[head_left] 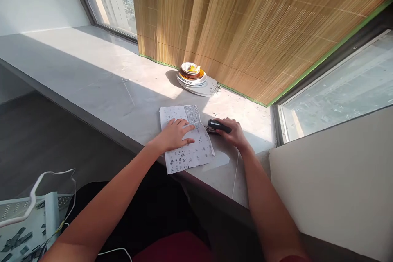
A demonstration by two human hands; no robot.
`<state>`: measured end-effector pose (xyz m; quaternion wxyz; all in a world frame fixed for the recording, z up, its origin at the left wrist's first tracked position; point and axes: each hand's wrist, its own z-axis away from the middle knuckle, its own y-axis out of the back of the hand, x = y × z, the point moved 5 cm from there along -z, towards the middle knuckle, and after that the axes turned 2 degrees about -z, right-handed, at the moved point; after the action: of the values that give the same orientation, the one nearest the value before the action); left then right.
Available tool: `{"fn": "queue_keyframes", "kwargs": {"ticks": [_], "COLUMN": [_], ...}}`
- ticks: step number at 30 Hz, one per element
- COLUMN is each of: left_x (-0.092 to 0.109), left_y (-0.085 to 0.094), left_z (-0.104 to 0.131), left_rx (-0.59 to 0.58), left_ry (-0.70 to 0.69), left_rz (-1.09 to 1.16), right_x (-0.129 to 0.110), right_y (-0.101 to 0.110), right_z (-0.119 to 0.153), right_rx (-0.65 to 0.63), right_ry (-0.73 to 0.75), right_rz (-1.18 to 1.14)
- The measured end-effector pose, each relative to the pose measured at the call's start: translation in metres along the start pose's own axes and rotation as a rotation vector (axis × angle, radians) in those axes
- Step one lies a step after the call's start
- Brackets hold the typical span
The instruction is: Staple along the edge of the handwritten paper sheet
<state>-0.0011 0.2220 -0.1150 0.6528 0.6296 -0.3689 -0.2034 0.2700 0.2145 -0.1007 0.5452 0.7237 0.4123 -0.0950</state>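
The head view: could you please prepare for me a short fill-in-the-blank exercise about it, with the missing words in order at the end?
1. The left hand rests on white, written-on ____.
2. The right hand holds a black ____.
3. The blind has a ____ lower edge.

Missing words: paper; stapler; green.

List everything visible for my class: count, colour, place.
Stapler: one, black, in right hand
Paper: count unclear, white, inked, under left hand
Dish stack: one, white and amber, before blind
Small item: one, yellow, atop dishes
Blind: one, tan, green-edged, top
Windowpanes: two, clear, flanking blind
Ledge: one, grey, beneath paper
Walls: two, white, left and right
Floor: one, grey, left
Cables: several, mostly white, lower left
Perforated object: one, pale, lower left
Clothing: some, dark red, bottom
Left hand: one, bare, on paper
Right hand: one, bare, around stapler
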Motion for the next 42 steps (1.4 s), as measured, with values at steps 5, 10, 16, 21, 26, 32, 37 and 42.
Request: {"fn": "queue_keyframes", "kwargs": {"ticks": [5,10,16,21,26,32,37,42], "left_x": [0.009,0.009,0.01,0.011,0.009,0.009,0.011,0.011], "left_y": [-0.003,-0.006,-0.008,-0.017,-0.019,-0.02,-0.018,-0.017], "left_z": [-0.011,-0.012,-0.008,-0.005,-0.005,-0.005,-0.005,-0.005], "left_rx": [-0.037,-0.092,-0.099,-0.099,-0.096,-0.082,-0.074,-0.106], "left_ry": [-0.145,-0.198,-0.173,-0.188,-0.196,-0.189,-0.189,-0.171], "left_rz": [0.048,0.024,0.022,0.036,0.042,0.047,0.045,0.05], "right_x": [-0.005,-0.004,-0.006,-0.016,-0.022,-0.026,-0.028,-0.031], "right_y": [-0.01,-0.012,-0.014,-0.018,-0.024,-0.027,-0.029,-0.034], "right_z": [-0.004,-0.004,-0.004,-0.006,-0.009,-0.01,-0.011,-0.013], "right_rx": [0.004,0.03,0.03,-0.01,-0.002,-0.012,-0.031,-0.066], "right_ry": [0.01,0.003,0.046,0.104,0.105,0.1,0.074,0.022], "right_rz": [-0.02,0.042,0.056,0.098,0.165,0.191,0.243,0.352]}}
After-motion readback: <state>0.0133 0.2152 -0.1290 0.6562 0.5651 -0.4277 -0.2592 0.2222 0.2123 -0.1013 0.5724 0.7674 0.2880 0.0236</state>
